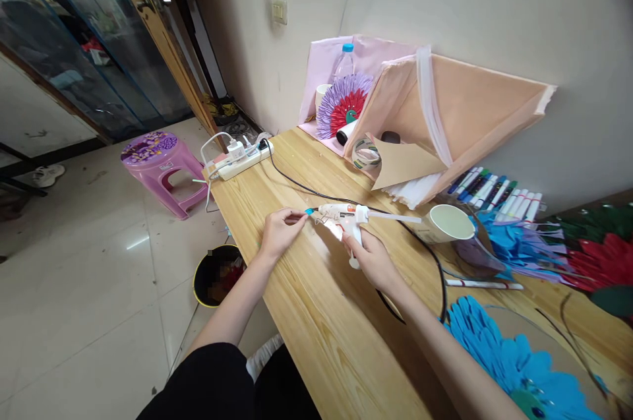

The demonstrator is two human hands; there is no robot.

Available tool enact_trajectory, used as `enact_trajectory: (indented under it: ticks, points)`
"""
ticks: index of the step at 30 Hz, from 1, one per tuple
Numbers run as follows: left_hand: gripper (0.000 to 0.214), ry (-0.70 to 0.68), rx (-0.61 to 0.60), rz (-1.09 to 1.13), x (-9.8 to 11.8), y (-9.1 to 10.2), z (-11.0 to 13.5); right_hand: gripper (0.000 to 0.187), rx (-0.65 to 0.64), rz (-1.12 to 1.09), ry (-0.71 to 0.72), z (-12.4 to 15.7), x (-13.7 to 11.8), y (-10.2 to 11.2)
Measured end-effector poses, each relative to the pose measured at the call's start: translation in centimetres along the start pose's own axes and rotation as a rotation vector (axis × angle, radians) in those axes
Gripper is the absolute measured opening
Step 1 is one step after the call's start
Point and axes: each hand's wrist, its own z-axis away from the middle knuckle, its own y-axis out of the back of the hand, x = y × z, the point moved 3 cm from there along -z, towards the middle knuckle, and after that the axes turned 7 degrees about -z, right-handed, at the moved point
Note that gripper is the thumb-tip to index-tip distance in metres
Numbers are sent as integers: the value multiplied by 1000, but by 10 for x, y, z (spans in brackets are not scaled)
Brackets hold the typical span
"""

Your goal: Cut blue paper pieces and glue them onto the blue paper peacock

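Near the centre of the frame, the left grip (pixel 281 233) pinches a small blue piece (pixel 310 211) between its fingertips. The right grip (pixel 374 258) is wrapped around the handle of a white glue gun (pixel 352 214), above the wooden surface (pixel 306 314). The nozzle points left, right at the piece; whether they touch, I cannot tell. A paper cup (pixel 451 222) stands right of centre.

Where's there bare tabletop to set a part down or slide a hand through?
Widest patch: the wooden tabletop between its left edge and the right forearm. Smaller: between the power strip, black cord and left hand. Crowded: the right side, with paper cup, markers and blue petals.
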Motion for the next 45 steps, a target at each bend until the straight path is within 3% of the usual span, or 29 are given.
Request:
enact_trajectory:
  ticks: [13, 21, 27, 32, 35, 37, 39, 45]
  points:
    - [17, -19, 4, -16, 1, 1, 0, 37, -25, -1, -21, 0, -2, 1]
    - [18, 60, -7, 40, 2, 1, 0, 35, 2, -6, -60, -1, 5, 0]
    - [21, 226, 29, 211, 5, 5, -2, 35, 102, -107, -41, -3, 2, 2]
    - [24, 393, 31, 503, 5, 11, -3, 33, 283, -185, 30, -40, -6, -5]
    - [23, 577, -27, 738, 2, 11, -2, 30, 348, 48, 117, -71, -7, -14]
    - [17, 646, -53, 801, 4, 12, -2, 27, 368, 260, 81, -85, -3, -20]
    - [12, 686, -74, 830, 8, 13, -1, 25, 371, 332, 51, -93, 1, -25]
    - [11, 785, -191, 886, 27, 12, 4, 27, 303, 412, 45, -80, -3, -25]
